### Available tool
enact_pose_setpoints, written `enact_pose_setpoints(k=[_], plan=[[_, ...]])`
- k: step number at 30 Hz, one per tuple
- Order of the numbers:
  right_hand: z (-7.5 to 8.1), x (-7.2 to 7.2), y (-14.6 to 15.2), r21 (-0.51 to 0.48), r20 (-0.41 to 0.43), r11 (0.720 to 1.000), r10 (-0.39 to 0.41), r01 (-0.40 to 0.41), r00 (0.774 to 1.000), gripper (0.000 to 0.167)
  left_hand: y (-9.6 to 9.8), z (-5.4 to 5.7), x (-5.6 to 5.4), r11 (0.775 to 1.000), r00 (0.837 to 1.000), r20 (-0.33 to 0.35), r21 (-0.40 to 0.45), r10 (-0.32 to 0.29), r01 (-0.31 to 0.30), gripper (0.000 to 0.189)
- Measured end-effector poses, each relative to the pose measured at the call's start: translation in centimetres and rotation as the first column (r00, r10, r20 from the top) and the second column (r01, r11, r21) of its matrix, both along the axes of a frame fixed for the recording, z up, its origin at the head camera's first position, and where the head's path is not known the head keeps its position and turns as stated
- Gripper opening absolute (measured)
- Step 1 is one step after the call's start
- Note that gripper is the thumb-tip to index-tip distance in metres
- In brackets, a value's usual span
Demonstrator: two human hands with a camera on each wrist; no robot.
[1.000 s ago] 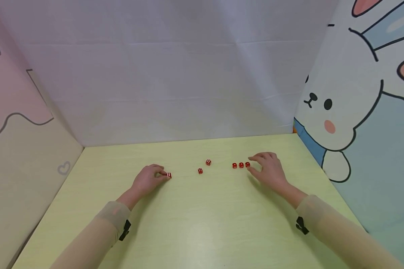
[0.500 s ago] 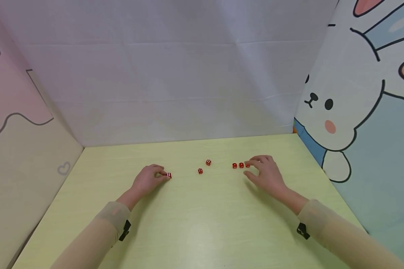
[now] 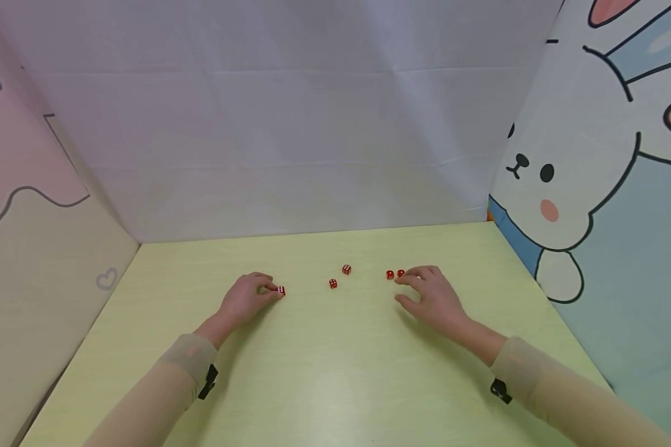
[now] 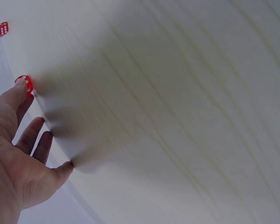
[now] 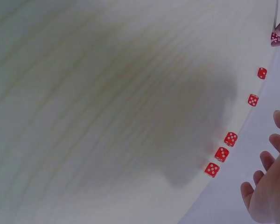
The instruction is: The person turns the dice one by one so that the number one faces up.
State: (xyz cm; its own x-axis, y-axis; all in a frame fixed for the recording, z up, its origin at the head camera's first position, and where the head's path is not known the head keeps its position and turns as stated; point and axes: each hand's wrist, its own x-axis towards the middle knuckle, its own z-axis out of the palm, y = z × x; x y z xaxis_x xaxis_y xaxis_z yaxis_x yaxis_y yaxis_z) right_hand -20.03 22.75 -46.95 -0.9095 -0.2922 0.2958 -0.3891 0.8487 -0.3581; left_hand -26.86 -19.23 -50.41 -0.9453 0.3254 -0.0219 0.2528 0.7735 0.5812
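Observation:
My left hand [image 3: 247, 299] pinches a red die [image 3: 281, 290] with white pips between thumb and forefinger, at the table's surface. In the left wrist view its other fingers [image 4: 38, 144] are spread apart. Two loose red dice lie in the middle, a nearer die [image 3: 332, 284] and a farther die [image 3: 346, 269]. My right hand [image 3: 437, 302] hovers with thumb and fingers parted, holding nothing. Just past its fingertips is a row of three dice [image 5: 221, 154], seen whole in the right wrist view. From the head view, the row's right-hand die is hidden behind the fingers.
The pale yellow table [image 3: 324, 372] runs back to a white cloth wall [image 3: 291, 124]. Side panels stand on both sides, a pink and cream panel [image 3: 28, 261] at left and a rabbit-print panel [image 3: 637, 267] at right.
My right hand has moved left and slightly toward me, away from the right-hand die of the row, and now covers it from view. The left hand and the dice have stayed put.

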Motion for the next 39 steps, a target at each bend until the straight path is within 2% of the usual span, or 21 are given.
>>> enact_pose_setpoints(k=[16,22,32,39], plan=[[-1.3,1.1,-1.5,0.03,-0.025,0.998,0.064,-0.064,0.998,0.026,0.0,-0.1,0.0,1.0,1.0,0.011,0.005,0.008,-0.008,0.024],[-1.4,0.9,-2.6,0.028,-0.03,0.996,0.087,-0.086,0.996,0.025,-0.1,0.0,0.0,1.0,1.0,0.007,0.001,0.007,-0.007,0.024],[-1.1,-0.7,-6.0,0.034,-0.037,0.993,0.113,-0.112,0.993,0.022,-0.1,-0.1,0.0,1.0,1.0,-0.005,-0.011,0.007,-0.007,0.023],[-1.1,-2.1,-7.9,0.077,0.041,0.994,0.071,-0.074,0.997,0.022,0.0,-0.1,-0.1,1.0,1.0,-0.018,-0.005,0.012,-0.012,0.02]])
